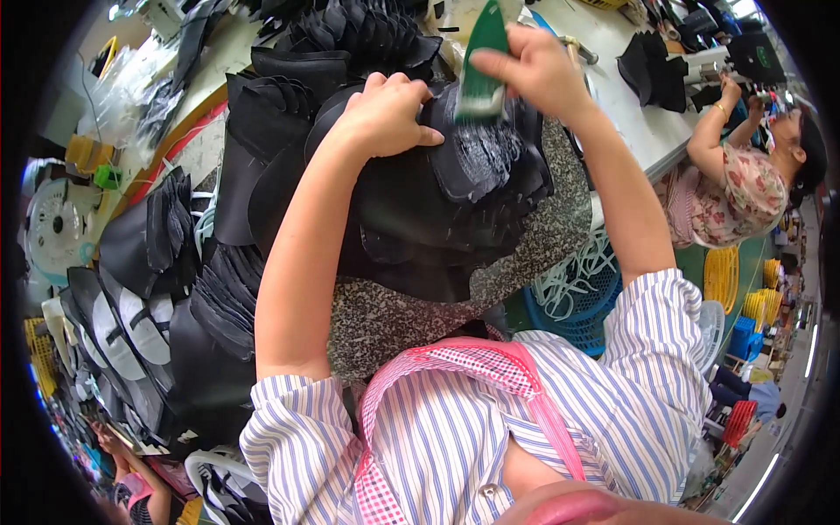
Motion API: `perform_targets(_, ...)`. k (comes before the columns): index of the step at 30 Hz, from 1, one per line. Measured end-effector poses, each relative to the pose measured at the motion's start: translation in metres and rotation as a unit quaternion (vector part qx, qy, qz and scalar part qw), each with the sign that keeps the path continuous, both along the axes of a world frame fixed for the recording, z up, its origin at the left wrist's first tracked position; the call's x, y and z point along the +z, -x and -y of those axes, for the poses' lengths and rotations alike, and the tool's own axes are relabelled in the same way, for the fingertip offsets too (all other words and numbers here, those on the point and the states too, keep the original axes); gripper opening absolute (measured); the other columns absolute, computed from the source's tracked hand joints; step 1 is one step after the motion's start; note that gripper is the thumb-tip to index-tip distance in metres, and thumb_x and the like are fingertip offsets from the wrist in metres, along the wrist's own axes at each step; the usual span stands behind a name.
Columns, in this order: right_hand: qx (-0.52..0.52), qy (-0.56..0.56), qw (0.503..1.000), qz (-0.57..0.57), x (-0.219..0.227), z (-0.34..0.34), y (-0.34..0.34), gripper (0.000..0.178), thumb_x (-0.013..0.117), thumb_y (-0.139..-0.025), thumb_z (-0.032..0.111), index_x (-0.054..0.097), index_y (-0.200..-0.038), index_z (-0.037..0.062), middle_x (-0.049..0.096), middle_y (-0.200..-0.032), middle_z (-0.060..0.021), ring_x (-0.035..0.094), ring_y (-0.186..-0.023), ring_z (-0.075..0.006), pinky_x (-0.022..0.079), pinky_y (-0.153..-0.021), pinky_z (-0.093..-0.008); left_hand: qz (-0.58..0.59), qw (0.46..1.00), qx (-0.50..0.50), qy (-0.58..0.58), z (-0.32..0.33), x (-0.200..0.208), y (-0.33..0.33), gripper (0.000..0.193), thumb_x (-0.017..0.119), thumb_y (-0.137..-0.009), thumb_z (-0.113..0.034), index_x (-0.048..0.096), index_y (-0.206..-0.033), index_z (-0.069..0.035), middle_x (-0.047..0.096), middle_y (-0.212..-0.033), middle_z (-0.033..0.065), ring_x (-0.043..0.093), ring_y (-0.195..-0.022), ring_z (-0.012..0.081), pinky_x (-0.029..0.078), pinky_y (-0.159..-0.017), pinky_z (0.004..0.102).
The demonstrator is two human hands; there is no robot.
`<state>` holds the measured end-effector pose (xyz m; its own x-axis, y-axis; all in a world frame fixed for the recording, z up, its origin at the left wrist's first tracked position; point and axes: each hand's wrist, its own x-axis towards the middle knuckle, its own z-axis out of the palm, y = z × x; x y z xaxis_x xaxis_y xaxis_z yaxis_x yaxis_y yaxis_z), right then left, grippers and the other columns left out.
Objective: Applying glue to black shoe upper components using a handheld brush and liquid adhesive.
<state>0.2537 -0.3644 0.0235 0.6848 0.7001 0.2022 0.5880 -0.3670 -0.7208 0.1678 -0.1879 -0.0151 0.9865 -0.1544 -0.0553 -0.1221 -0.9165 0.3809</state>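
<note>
My right hand (544,74) is closed around a green brush (484,66), its lower end over a fan of overlapping black shoe-upper pieces (411,206). Whitish, wet-looking streaks (490,162) cover the layered edges just below the brush. My left hand (385,114) rests on the same pieces, left of the brush, with its thumb stretched toward the streaked part and its fingers bent over the pile. Beneath the pieces lies a speckled grey stone-like slab (394,319), close in front of me.
More black pieces are stacked behind (359,44) and at the left (227,297). A blue basket (577,306) with pale straps sits below the slab's right edge. At the right, a co-worker (735,188) sits by a white table (630,105). A fan (59,223) stands at far left.
</note>
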Motion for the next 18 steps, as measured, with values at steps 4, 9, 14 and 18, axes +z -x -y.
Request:
perform_targets(4,-0.088,-0.192,0.975,0.065,0.027,0.028,-0.031,0.017,0.055,-0.079,0.014,0.057,-0.068,0.001,0.053,-0.054,0.0015,0.045,-0.044,-0.0049,0.032,-0.041,-0.0192,0.104,0.96,0.057,0.255,0.014,-0.008,0.017,0.035,0.067,-0.062,-0.011,0.043,-0.085,-0.003,0.055,-0.075,0.0133,0.052,-0.077,0.033,0.041,-0.067,0.0358)
perform_targets(9,-0.091,-0.225,0.966,-0.089,-0.005,0.039,-0.018,0.018,0.058,-0.078,0.016,0.058,-0.072,-0.0009,0.055,-0.058,-0.0009,0.046,-0.047,-0.0062,0.035,-0.044,-0.0192,0.178,0.758,0.311,0.545,-0.011,0.029,0.079,0.034,0.058,-0.066,-0.002,0.049,-0.098,-0.007,0.049,-0.088,0.0022,0.041,-0.058,0.0064,0.035,-0.053,0.0189)
perform_targets(14,0.278,-0.455,0.829,0.169,-0.02,-0.003,-0.034,0.018,0.058,-0.077,0.015,0.059,-0.076,-0.0033,0.059,-0.066,-0.0035,0.051,-0.055,-0.0093,0.04,-0.051,-0.0224,0.422,0.782,0.379,0.259,-0.23,0.101,0.24,0.025,0.045,-0.08,-0.007,0.053,-0.101,0.004,0.046,-0.114,0.0152,0.049,-0.099,0.0206,0.042,-0.08,0.0249)
perform_targets(18,0.076,-0.097,0.981,0.151,-0.014,0.024,-0.022,0.01,0.053,-0.078,0.001,0.058,-0.086,0.001,0.057,-0.076,-0.0037,0.053,-0.069,-0.0107,0.042,-0.062,-0.0214,0.418,0.729,0.463,0.281,-0.253,0.135,0.26,0.027,0.049,-0.079,-0.009,0.052,-0.104,0.003,0.047,-0.113,0.0132,0.048,-0.1,0.0199,0.041,-0.083,0.0261)
